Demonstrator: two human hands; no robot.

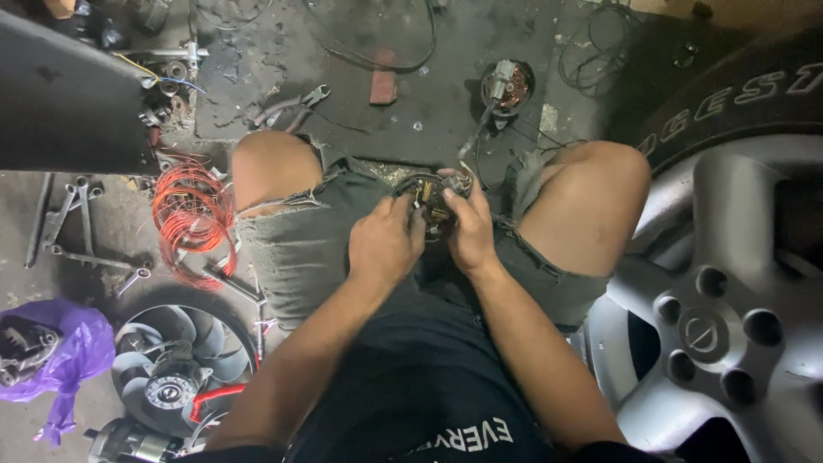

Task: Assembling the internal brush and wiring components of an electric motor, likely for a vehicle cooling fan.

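Two hands (386, 244) (471, 230) grip round motor part (426, 199).

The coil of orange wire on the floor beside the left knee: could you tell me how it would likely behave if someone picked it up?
The coil of orange wire would probably sag and spread, since its loops already lie loose and uneven. It looks thin, so likely light for its size. Loops might snag the wrenches lying beside it.

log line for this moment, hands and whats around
left hand on round wired part | right hand grips same part | held over lap | red wire coil and fan on floor by left leg | wheel at right
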